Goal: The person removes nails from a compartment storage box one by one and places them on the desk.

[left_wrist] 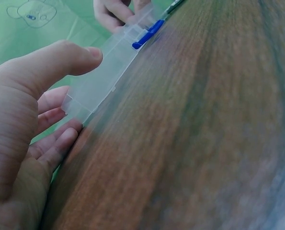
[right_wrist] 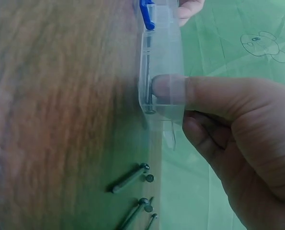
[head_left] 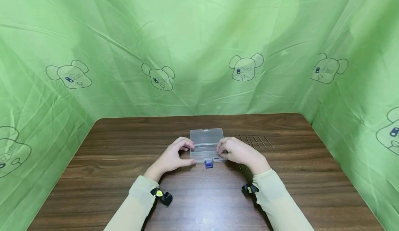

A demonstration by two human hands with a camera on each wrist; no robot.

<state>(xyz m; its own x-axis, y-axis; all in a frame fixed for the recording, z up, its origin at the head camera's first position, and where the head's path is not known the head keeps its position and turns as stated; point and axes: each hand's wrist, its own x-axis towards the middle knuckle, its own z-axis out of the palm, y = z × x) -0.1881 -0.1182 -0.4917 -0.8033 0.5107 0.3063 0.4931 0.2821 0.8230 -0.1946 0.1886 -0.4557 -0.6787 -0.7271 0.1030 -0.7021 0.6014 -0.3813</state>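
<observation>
A clear plastic compartment box stands on the table with its lid raised at the back. A blue latch shows at its front. My left hand holds the box's left end, thumb by the front corner and fingers farther back. My right hand reaches into the right front compartment with curled fingers. In the right wrist view, its thumb shows through the clear wall, against a metal nail lying lengthwise along the front. The index fingertip is hidden.
Several loose nails lie in a row on the brown wooden table, right of the box. More nails lie close by the box's right end. A green cloth with printed bear faces surrounds the table's back and sides.
</observation>
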